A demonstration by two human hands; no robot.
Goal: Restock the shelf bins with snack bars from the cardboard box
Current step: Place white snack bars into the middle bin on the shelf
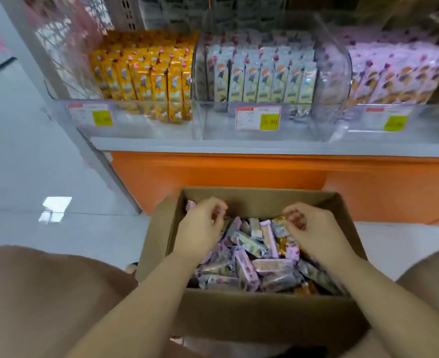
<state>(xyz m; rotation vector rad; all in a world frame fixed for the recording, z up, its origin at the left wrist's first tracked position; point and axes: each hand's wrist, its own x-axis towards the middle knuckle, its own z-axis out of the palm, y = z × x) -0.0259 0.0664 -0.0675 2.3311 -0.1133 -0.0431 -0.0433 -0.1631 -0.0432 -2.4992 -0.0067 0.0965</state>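
An open cardboard box (254, 319) sits on the floor between my knees, heaped with loose snack bars (252, 257) in purple, grey and yellow wrappers. My left hand (200, 228) hovers over the box's far left part, fingers curled downward and apart, holding nothing that I can see. Over the far right part is my right hand (309, 228), fingers bent and spread just above the bars. On the shelf beyond stand three clear bins: yellow bars (146, 76) on the left, grey bars (262, 78) in the middle, purple bars (399, 76) on the right.
The bins sit on a grey shelf ledge (213, 146) above an orange base panel (239, 174). Price labels (258, 118) are stuck on the bin fronts. A white glossy floor (32, 177) spreads to the left. My bare knees flank the box.
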